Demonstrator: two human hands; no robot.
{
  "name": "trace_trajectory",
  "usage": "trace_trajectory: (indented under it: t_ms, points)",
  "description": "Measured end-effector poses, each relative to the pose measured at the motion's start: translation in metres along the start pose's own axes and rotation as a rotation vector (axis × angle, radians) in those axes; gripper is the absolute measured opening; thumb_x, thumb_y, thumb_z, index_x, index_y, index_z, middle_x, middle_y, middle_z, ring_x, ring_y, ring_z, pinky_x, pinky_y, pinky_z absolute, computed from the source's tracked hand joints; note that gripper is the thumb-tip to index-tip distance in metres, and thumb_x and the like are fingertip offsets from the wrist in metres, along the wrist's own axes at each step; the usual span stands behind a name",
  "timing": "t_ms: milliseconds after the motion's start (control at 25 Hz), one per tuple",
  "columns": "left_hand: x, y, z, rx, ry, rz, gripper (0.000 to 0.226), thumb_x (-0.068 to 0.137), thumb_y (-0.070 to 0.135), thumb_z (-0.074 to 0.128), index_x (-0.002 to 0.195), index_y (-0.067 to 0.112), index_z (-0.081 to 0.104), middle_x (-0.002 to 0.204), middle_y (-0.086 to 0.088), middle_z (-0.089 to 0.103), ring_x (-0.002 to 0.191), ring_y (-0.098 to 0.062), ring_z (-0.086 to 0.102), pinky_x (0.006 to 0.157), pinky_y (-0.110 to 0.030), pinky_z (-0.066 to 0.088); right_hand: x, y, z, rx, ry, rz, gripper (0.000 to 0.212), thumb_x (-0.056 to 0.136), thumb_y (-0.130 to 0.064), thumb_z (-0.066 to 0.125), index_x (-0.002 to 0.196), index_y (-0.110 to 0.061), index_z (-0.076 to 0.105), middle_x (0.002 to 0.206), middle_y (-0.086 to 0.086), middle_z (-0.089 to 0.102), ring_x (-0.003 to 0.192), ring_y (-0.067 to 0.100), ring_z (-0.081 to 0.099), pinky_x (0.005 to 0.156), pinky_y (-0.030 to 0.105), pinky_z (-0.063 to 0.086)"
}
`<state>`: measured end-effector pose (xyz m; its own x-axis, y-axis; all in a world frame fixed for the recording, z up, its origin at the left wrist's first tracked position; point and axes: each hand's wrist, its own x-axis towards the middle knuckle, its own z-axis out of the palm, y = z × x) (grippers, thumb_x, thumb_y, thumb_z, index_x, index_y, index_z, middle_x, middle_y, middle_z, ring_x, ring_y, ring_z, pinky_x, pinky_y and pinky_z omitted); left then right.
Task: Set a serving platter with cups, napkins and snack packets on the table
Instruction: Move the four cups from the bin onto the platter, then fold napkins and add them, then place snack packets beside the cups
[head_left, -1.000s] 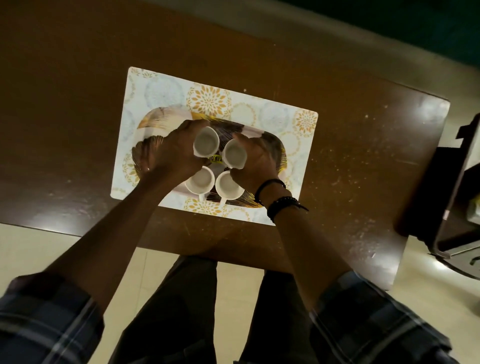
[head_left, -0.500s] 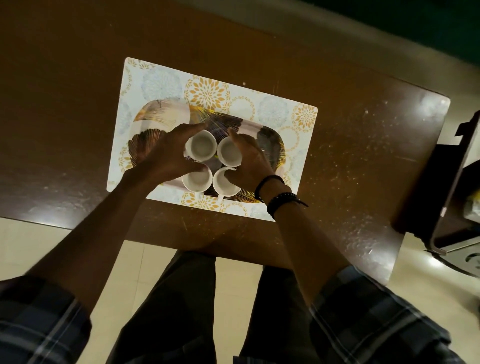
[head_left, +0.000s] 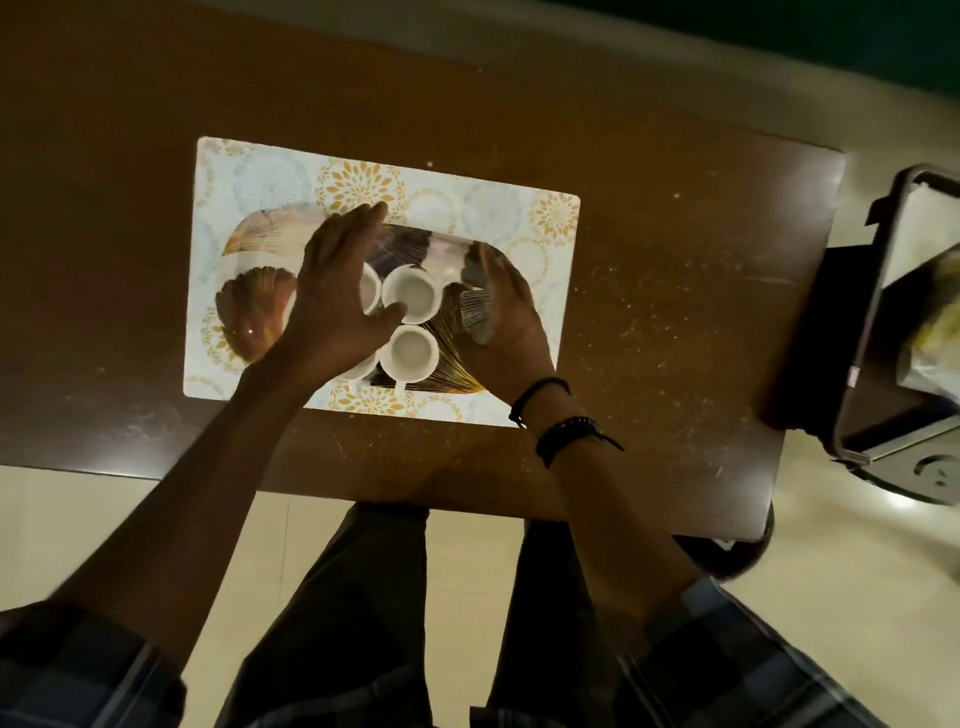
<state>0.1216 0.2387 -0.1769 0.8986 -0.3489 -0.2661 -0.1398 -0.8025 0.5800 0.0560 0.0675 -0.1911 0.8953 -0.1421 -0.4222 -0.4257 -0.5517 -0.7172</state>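
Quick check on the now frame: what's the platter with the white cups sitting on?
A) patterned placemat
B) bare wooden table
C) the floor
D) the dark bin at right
A. The platter with the white cups lies on the floral patterned placemat, whose pale border shows on all sides of it; the placemat itself lies on the brown table.
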Motion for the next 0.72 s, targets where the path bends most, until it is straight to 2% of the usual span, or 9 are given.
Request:
trace_trajectory:
  t_ms: [80,200,400,480,560,720]
  points:
    - [0.001,0.030,0.011,-0.071,-0.010,0.046,0.081,0.080,0.016,0.072,0.148,0.009,0.027,0.155,-0.012,0.026,0.145,-0.031,0.018,0.117,-0.044,0.021,-0.013,0.010,-0.022,0.081,0.098,0.058,0.084,0.082,-0.013,0.070,0.151,-0.013,0.021,0.155,0.011,0.031,0.142,0.026,0.032,0.110,0.039,0.041]
    - [0.002,0.079,0.034,-0.146,0.007,0.095,0.078,0.083,0.021,0.065,0.148,0.009,0.025,0.156,-0.013,0.023,0.145,-0.030,0.017,0.117,-0.048,0.023,-0.034,0.035,-0.061,0.080,0.240,0.115,0.079,0.089,-0.024,0.066,0.152,-0.013,0.020,0.158,0.005,0.027,0.145,0.023,0.027,0.114,0.037,0.036]
    - [-0.001,0.161,0.089,-0.282,-0.023,0.098,0.082,0.088,0.034,0.060,0.150,0.009,0.014,0.158,-0.010,0.022,0.145,-0.024,0.020,0.117,-0.040,0.023,-0.066,0.097,-0.137,0.254,0.557,0.295,0.070,0.093,-0.038,0.058,0.151,-0.025,0.021,0.158,0.001,0.026,0.143,0.016,0.030,0.106,0.031,0.036]
    - [-0.001,0.198,0.117,-0.274,-0.105,0.108,0.083,0.089,0.038,0.060,0.152,0.016,0.009,0.159,-0.007,0.021,0.145,-0.024,0.022,0.114,-0.039,0.027,-0.082,0.136,-0.174,0.301,0.672,0.360,0.070,0.093,-0.037,0.057,0.151,-0.026,0.019,0.157,0.003,0.027,0.141,0.018,0.033,0.109,0.035,0.036]
    - [-0.002,0.232,0.144,-0.267,-0.208,0.120,0.085,0.089,0.038,0.060,0.152,0.023,0.006,0.159,-0.006,0.018,0.145,-0.025,0.021,0.114,-0.047,0.030,-0.099,0.178,-0.209,0.300,0.793,0.434,0.068,0.093,-0.034,0.057,0.151,-0.023,0.022,0.156,0.005,0.029,0.140,0.021,0.035,0.112,0.038,0.036]
    - [-0.003,0.296,0.205,-0.274,-0.442,0.074,0.084,0.091,0.035,0.057,0.152,0.027,0.000,0.161,-0.004,0.011,0.146,-0.025,0.017,0.114,-0.050,0.029,-0.134,0.266,-0.281,0.151,0.972,0.581,0.066,0.092,-0.026,0.061,0.147,-0.005,0.032,0.152,0.013,0.037,0.141,0.023,0.035,0.115,0.025,0.026]
